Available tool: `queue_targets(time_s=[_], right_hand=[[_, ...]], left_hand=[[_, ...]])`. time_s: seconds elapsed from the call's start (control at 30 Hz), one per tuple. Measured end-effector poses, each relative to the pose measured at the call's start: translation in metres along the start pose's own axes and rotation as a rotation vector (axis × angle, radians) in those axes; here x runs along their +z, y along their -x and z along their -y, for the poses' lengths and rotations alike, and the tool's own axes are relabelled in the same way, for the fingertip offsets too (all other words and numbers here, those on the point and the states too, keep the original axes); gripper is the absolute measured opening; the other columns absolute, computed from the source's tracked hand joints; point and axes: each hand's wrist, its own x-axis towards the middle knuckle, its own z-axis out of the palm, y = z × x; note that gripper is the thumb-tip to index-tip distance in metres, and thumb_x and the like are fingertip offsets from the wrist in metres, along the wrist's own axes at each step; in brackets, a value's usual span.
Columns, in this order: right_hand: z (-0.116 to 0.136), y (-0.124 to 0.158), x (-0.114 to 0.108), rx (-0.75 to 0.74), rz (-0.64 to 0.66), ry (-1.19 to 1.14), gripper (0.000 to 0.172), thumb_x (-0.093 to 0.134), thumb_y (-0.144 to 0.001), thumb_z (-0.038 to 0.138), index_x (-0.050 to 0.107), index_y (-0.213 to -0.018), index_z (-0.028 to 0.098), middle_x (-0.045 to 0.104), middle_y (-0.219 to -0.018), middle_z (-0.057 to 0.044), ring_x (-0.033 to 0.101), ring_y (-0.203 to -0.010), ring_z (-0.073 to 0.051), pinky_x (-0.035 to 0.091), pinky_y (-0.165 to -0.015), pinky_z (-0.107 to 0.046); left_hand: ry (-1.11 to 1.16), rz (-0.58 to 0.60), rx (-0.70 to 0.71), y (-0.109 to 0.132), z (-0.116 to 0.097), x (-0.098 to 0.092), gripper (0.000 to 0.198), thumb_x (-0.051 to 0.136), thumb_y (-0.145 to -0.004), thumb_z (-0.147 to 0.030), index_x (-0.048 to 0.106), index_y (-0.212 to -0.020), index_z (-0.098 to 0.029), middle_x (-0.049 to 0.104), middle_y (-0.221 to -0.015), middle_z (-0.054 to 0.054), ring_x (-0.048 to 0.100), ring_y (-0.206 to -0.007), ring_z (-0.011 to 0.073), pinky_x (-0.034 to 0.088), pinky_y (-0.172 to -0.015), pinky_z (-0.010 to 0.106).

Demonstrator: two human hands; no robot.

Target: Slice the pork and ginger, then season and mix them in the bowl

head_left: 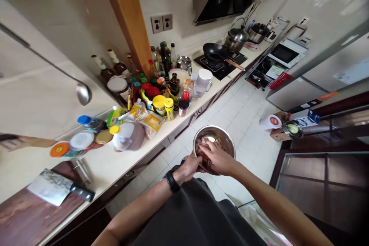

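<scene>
Gripping a steel mixing bowl above a tiled kitchen floor, a person works through dark, glistening meat at the sink-side counter's far end of view. At far left, a cleaver lies on a wooden cutting board, while a ladle hangs overhead. Along the white countertop crowd a plastic jug, a sauce pouch and yellow-lidded jars. The left hand, a black watch on its wrist, grasps the bowl's near rim, holding it in the air in front of the torso, clear of the counter. The right hand sits inside the bowl, fingers pressed down into the meat (whether they close on a piece cannot be told from here). The meat looks soft and slippery, best taken in a full handful; the bowl, likely light but slick, is safest held by its rim. Farther right, a wok and a steel pot sit by a microwave oven.
</scene>
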Motion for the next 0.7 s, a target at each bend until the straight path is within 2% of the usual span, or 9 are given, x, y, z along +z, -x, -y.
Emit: queue_targets(time_s=[0.07,0.17,0.23,0.33,0.43,0.5,0.53,0.63,0.7], right_hand=[[-0.016,-0.012,-0.010,-0.006,0.032,-0.054,0.078,0.060,-0.086,0.040,0.026,-0.155,0.026,0.035,-0.152,-0.014,0.037,-0.134,-0.035,0.037,-0.104,-0.046],[-0.037,-0.037,-0.017,0.172,-0.016,-0.009,0.090,0.071,-0.074,0.049,0.031,-0.151,0.026,0.035,-0.150,-0.016,0.036,-0.132,-0.041,0.040,-0.098,-0.050],[-0.047,-0.056,-0.020,0.226,-0.013,0.021,0.074,0.070,-0.075,0.044,0.043,-0.141,0.023,0.042,-0.142,-0.016,0.046,-0.122,-0.037,0.044,-0.091,-0.045],[-0.061,-0.076,-0.031,0.213,0.016,0.065,0.031,0.055,-0.088,0.027,0.056,-0.119,0.021,0.054,-0.122,-0.012,0.056,-0.104,-0.026,0.046,-0.081,-0.034],[-0.078,-0.080,-0.049,0.239,-0.072,0.163,0.022,0.045,-0.095,0.021,0.059,-0.112,0.021,0.055,-0.118,-0.013,0.054,-0.106,-0.027,0.047,-0.082,-0.035],[-0.089,-0.077,-0.061,0.169,-0.127,0.167,0.026,0.047,-0.094,0.022,0.060,-0.117,0.021,0.053,-0.124,-0.014,0.050,-0.113,-0.029,0.044,-0.092,-0.040],[-0.096,-0.075,-0.067,0.074,-0.116,0.134,0.032,0.050,-0.092,0.023,0.059,-0.123,0.022,0.052,-0.129,-0.014,0.048,-0.117,-0.029,0.042,-0.097,-0.042],[-0.121,-0.069,-0.078,-0.255,0.009,-0.023,0.055,0.059,-0.085,0.029,0.051,-0.139,0.031,0.048,-0.142,-0.007,0.041,-0.130,-0.029,0.032,-0.109,-0.045],[-0.140,-0.070,-0.080,-0.237,0.005,-0.073,0.068,0.062,-0.083,0.040,0.041,-0.147,0.030,0.041,-0.150,-0.008,0.037,-0.135,-0.031,0.031,-0.110,-0.045]], left_hand=[[-0.029,-0.020,-0.014,-0.017,-0.013,0.002,0.046,0.061,-0.073,-0.022,0.054,-0.118,-0.014,0.068,-0.087,0.007,0.062,-0.067,0.0138,0.049,-0.056,0.023],[-0.070,-0.020,-0.010,-0.036,-0.031,0.005,0.047,0.062,-0.074,-0.023,0.054,-0.120,-0.016,0.067,-0.086,0.005,0.060,-0.064,0.0125,0.048,-0.056,0.022],[-0.078,0.003,-0.004,-0.045,-0.043,0.008,0.047,0.061,-0.074,-0.022,0.054,-0.120,-0.017,0.067,-0.085,0.004,0.060,-0.064,0.0123,0.048,-0.054,0.022],[-0.101,-0.002,-0.009,-0.055,-0.061,0.011,0.047,0.059,-0.072,-0.019,0.052,-0.119,-0.017,0.066,-0.083,0.004,0.060,-0.063,0.0134,0.046,-0.051,0.021],[-0.091,-0.020,-0.028,-0.066,-0.076,0.014,0.045,0.058,-0.071,-0.018,0.053,-0.116,-0.016,0.066,-0.083,0.004,0.061,-0.065,0.0144,0.046,-0.051,0.021],[-0.057,-0.034,-0.028,-0.075,-0.084,0.018,0.043,0.058,-0.071,-0.018,0.054,-0.113,-0.016,0.067,-0.087,0.005,0.061,-0.068,0.0149,0.047,-0.052,0.022],[-0.041,-0.047,-0.018,-0.079,-0.087,0.021,0.042,0.058,-0.071,-0.018,0.055,-0.112,-0.016,0.067,-0.089,0.006,0.061,-0.069,0.0150,0.048,-0.052,0.023],[-0.010,-0.098,0.030,-0.096,-0.092,0.033,0.044,0.060,-0.073,-0.020,0.056,-0.116,-0.016,0.068,-0.096,0.008,0.062,-0.071,0.0150,0.048,-0.054,0.023],[0.009,-0.129,0.057,-0.107,-0.093,0.042,0.047,0.062,-0.075,-0.023,0.054,-0.121,-0.017,0.069,-0.097,0.008,0.062,-0.071,0.0147,0.047,-0.054,0.022]])
